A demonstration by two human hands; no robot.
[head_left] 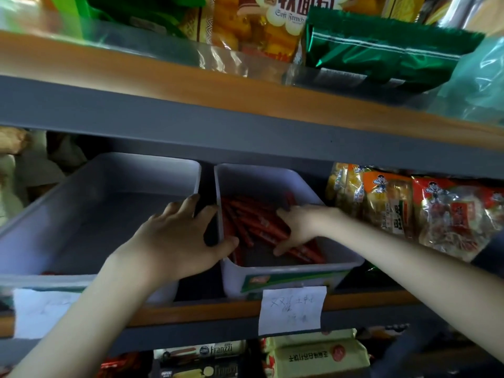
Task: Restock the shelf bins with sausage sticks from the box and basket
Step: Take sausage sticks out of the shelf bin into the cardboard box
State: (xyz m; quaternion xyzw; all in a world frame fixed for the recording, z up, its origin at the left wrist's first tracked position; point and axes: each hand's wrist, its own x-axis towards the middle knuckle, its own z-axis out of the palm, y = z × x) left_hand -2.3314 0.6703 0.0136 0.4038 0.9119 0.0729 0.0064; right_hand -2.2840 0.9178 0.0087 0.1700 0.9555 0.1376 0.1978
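**Left hand** [177, 238]: fingers spread and nearly straight, holding nothing. It lies across the gap between the two bins, with the thumb laid over the near wall of the right bin [294, 271]. Judged purpose: to steady that bin while it is loaded.

**Right hand** [302, 227]: inside the right bin, fingers and thumb curled round a bundle of sausage sticks [253, 216]. It is probably setting them down or squaring them up; which of the two cannot be told.

**Sausage sticks**: red and slim, lying slantwise in a loose heap on the right bin's floor. A dark patch of floor is bare at the front. The supply box and basket are out of view.

**Left bin** [109, 170]: just beside the right bin, apart by a narrow gap. It is almost empty, with a trace of red at its front edge.

**Shelf** [207, 309]: both bins sit tilted forward on it. A paper label [291, 309] hangs from the front lip.

**Clearance**: the grey beam [245, 126] of the shelf above overhangs the backs of the bins, so entry is from the front and above. Snack packs [395, 203] stand close to the right bin's outer wall, leaving little room on that side.
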